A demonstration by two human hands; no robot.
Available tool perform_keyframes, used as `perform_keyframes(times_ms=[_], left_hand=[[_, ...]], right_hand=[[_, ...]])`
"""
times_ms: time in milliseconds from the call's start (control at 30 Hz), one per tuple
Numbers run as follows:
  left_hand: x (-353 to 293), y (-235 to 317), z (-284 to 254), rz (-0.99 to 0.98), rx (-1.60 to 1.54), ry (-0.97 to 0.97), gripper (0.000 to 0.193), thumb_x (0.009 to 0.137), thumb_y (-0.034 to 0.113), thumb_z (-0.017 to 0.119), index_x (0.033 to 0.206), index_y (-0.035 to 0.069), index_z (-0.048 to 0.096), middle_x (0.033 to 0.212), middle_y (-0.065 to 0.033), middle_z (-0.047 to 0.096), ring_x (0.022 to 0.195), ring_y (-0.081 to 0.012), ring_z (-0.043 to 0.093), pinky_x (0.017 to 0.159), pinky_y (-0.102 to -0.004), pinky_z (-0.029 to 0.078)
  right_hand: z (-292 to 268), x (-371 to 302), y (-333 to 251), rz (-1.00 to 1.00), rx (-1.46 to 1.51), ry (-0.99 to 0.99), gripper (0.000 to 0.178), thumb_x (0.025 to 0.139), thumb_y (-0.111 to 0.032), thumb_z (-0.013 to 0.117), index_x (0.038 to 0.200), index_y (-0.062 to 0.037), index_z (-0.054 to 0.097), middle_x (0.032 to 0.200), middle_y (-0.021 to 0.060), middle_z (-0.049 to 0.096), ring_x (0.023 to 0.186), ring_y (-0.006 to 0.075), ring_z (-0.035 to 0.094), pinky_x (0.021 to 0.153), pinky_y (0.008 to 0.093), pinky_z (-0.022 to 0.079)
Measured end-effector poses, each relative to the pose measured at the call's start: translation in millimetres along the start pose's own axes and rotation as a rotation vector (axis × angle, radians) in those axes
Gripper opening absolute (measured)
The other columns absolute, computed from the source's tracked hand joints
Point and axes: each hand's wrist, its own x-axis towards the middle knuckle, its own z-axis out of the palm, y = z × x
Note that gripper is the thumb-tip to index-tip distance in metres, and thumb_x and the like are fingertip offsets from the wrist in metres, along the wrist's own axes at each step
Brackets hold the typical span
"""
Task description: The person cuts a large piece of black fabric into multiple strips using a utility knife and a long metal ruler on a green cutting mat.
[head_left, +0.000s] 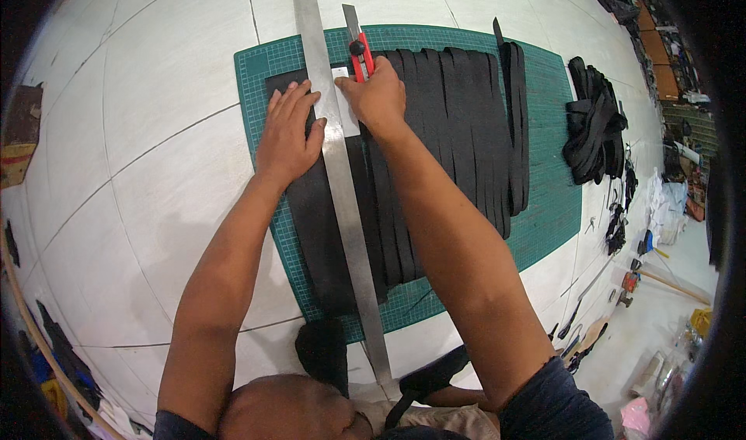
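My left hand [289, 141] lies flat with fingers stretched out on a wide piece of black material [315, 215]. Its fingertips and thumb touch the left edge of a long metal ruler [347, 207], which crosses the material lengthwise. A red utility knife [364, 61] is gripped in my right hand [378, 98], just right of the ruler, its long blade pointing away from me. Beside the ruler and partly under my right hand lies a white rectangular piece [350, 120]. Several narrow black strips [458, 129] lie side by side to the right, partly covered by my right forearm.
Beneath everything is a green cutting mat [556, 121] on a white tiled floor [171, 114]. A separate bundle of strips [515, 129] lies on the mat's right part. Beyond the mat's edge sits a black strip heap [594, 121]. Assorted clutter fills the far right.
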Motion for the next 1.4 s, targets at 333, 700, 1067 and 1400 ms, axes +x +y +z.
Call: perform_keyframes(times_ms=[333,700,1067,1400], left_hand=[[1,2,2,0.008,0.001,-0.006,0.045,0.092,0.021,0.062,0.133,0.003,0.057,0.148,-0.0201,0.049,0.142,-0.0399,0.039,0.121,-0.0534,0.022],[0,2,2,0.021,0.028,0.005,0.044,0.091,0.021,0.063,0.130,0.003,0.059,0.146,-0.0204,0.051,0.141,-0.0391,0.042,0.120,-0.0528,0.024],[1,-9,4,0.049,0.104,0.009,0.042,0.092,0.022,0.059,0.129,0.001,0.059,0.144,-0.0202,0.052,0.141,-0.0381,0.041,0.121,-0.0519,0.024],[16,19,-25,-0.018,0.289,-0.370,0.084,0.083,0.053,0.071,0.142,0.000,0.048,0.154,-0.0219,0.041,0.147,-0.0385,0.032,0.123,-0.0544,0.018]], right_hand=[[0,2,2,-0.016,-0.019,0.024,0.050,0.074,-0.027,0.085,0.107,-0.0024,0.056,0.104,0.0240,0.069,0.100,0.0457,0.067,0.087,0.0524,0.052],[3,0,1,0.025,-0.005,0.053,0.050,0.072,-0.029,0.086,0.105,-0.0044,0.058,0.102,0.0235,0.070,0.099,0.0442,0.068,0.087,0.0507,0.052],[-89,-106,44,-0.029,0.430,0.073,0.035,0.080,-0.024,0.085,0.099,-0.0035,0.063,0.087,0.0053,0.069,0.080,0.0132,0.065,0.074,0.0297,0.051],[-102,-346,171,0.285,0.340,0.013,0.039,0.083,-0.024,0.083,0.105,-0.0019,0.059,0.092,0.0106,0.071,0.083,0.0239,0.068,0.079,0.0353,0.053]])
